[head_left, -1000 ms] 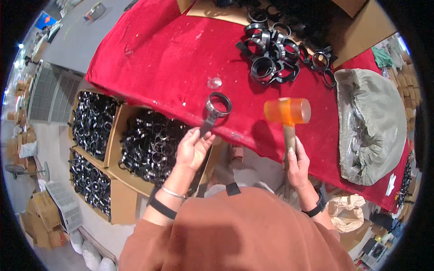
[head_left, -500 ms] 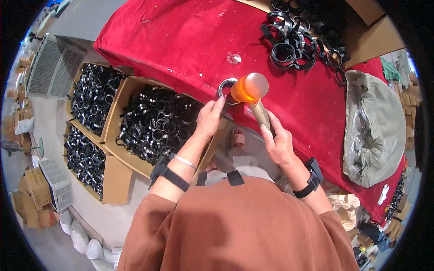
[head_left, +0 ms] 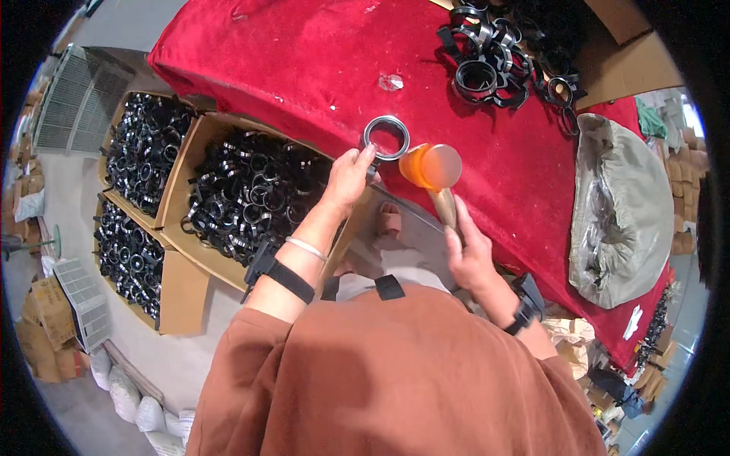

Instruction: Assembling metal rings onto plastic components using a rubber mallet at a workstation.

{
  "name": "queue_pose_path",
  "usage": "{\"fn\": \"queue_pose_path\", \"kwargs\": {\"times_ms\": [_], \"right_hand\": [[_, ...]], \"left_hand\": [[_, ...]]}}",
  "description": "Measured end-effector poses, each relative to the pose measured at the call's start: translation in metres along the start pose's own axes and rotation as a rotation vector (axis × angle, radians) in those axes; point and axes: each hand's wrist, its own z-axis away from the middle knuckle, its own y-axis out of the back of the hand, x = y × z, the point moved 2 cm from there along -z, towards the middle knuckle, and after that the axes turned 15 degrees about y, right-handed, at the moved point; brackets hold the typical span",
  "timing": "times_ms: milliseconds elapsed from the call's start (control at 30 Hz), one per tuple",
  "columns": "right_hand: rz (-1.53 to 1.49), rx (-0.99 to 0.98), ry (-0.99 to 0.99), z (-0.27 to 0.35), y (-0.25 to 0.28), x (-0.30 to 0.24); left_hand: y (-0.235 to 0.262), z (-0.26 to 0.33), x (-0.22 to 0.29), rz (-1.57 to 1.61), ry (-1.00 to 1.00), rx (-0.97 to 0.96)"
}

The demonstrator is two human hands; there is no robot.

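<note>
A black ring with a silver metal band [head_left: 387, 119] is pinched in my left hand [head_left: 349, 179], by its near-left side, at the front edge of the red-covered table [head_left: 304, 72]. My right hand [head_left: 473, 249] is wrapped round the wooden handle of a mallet [head_left: 430, 166] with an orange, see-through head. The mallet head is just right of the ring and apart from it, above the table's front edge. My left fingertips hide part of the ring's lower side.
Cardboard boxes full of similar black rings [head_left: 255, 194] stand on the floor at left. More rings [head_left: 487, 68] are heaped at the table's far right beside an open carton [head_left: 631, 72]. A grey-green cloth-covered bundle [head_left: 620, 220] lies at the table's right end.
The mallet head has moved from over the ring's edge to its lower right, baring the ring. My left hand and the ring have shifted slightly up. The whole view has shifted a little.
</note>
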Motion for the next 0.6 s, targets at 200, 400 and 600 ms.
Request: {"fn": "queue_pose_path", "kwargs": {"times_ms": [200,400,600], "right_hand": [[-0.142,0.015,-0.054,-0.035,0.040,-0.035],[-0.001,0.187,0.343,-0.112,0.017,-0.050],[0.022,-0.208,0.066,-0.143,0.006,-0.028]], "left_hand": [[0.003,0.000,0.005,0.056,0.029,-0.001],[0.001,-0.002,-0.002,0.125,-0.008,-0.049],[-0.001,-0.008,0.003,0.000,-0.111,0.158]]}}
